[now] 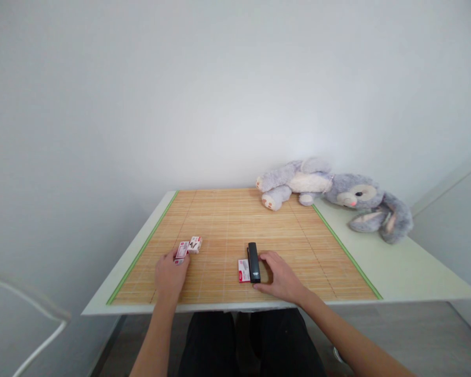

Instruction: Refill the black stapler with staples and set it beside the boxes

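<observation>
Toward the left of the bamboo mat (pixel 220 220), my left hand (pixel 170 275) has its thumb and fingers around a small red-and-white box (pixel 182 249). Part of that box is hidden by the fingers. A second small white box (pixel 195 244) with a dark picture on it stands right beside it. Near the middle front lies a black stapler (pixel 253 263), its long side pointing away from me. My right hand (pixel 280 276) is at the stapler's right side, thumb and fingers spread apart by its near end. Against the stapler's left side is a flat red-and-white packet (pixel 244 270).
A grey plush rabbit (pixel 310 183) lies on its side at the back right, partly over the mat. The white table (pixel 412 267) extends to the right. A white wall (pixel 220 94) stands behind it, and a white cable (pixel 43 309) hangs at the lower left.
</observation>
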Motion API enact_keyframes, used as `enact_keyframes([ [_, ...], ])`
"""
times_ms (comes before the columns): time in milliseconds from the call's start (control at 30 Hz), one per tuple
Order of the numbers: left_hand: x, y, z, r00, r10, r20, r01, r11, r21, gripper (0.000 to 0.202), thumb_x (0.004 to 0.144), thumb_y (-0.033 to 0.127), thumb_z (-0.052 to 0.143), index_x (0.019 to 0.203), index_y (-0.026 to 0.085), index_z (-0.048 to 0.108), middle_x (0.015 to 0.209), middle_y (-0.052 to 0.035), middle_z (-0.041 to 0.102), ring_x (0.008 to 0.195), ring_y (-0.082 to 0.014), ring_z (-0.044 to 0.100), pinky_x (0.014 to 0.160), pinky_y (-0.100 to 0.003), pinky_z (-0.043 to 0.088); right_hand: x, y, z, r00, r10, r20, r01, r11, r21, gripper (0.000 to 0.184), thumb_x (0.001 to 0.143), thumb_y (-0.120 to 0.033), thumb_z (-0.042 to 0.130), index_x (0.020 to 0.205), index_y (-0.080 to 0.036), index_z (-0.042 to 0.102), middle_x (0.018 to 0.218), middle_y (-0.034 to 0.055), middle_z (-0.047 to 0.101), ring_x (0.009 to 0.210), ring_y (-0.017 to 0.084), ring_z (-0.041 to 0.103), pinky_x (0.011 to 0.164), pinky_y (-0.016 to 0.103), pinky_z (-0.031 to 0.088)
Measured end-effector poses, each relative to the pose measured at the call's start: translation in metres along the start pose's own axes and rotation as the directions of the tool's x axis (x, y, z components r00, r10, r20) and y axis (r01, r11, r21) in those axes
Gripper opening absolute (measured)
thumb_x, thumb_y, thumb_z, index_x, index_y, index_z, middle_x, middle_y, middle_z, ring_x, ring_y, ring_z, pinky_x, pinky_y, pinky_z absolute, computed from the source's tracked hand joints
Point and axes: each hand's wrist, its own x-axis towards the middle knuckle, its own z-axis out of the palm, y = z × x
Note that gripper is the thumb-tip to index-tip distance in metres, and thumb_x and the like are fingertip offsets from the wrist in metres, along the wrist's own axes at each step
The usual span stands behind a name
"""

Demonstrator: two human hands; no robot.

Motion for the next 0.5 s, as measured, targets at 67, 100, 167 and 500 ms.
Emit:
enact_keyframes([
  [67,-0.002,0.002,-0.002,1.000,0.002,-0.030,-0.002,1.000,-0.004,0.052,0.090,0.051,0.055,0.126,0.016,0.068,0.110,-0.0142,0.069,0.102,-0.0312,0.062,0.094,-0.041,0.046,0.000,0.000,0.000,1.000,0.000,0.003,0.000,1.000,-0.003,0.074,0.071,-0.046,0.087,0.133,-0.025,0.052,0.130,0.0120,0.061,0.120,0.033,0.058,0.105,0.050,0.047],
  [100,-0.003,0.004,-0.004,0.999,0.002,-0.049,-0.002,1.000,-0.002,0.052,0.090,0.050,0.055,0.126,0.016,0.068,0.110,-0.0143,0.069,0.102,-0.0312,0.062,0.095,-0.042,0.046,0.000,-0.001,0.000,1.000,0.000,0.006,0.000,1.000,-0.004,0.074,0.071,-0.047,0.086,0.133,-0.024,0.053,0.130,0.0120,0.061,0.120,0.033,0.058,0.105,0.050,0.047],
  [167,-0.004,0.010,-0.011,0.995,0.001,-0.099,-0.001,1.000,0.004,0.052,0.091,0.050,0.054,0.126,0.015,0.067,0.110,-0.0144,0.068,0.103,-0.0315,0.060,0.096,-0.043,0.045,0.000,-0.001,-0.001,1.000,-0.001,0.010,0.001,1.000,-0.006,0.073,0.072,-0.046,0.086,0.133,-0.024,0.053,0.130,0.0121,0.060,0.120,0.033,0.058,0.105,0.050,0.046],
  [500,-0.084,0.090,-0.035,0.991,0.033,-0.127,-0.071,0.948,-0.311,0.047,0.093,0.050,0.059,0.131,0.022,0.061,0.111,-0.0090,0.063,0.100,-0.0255,0.061,0.098,-0.043,0.050,0.002,-0.004,-0.001,1.000,0.007,0.011,-0.007,1.000,-0.018,0.070,0.071,-0.045,0.086,0.129,-0.024,0.054,0.127,0.0114,0.060,0.118,0.032,0.057,0.104,0.049,0.046],
])
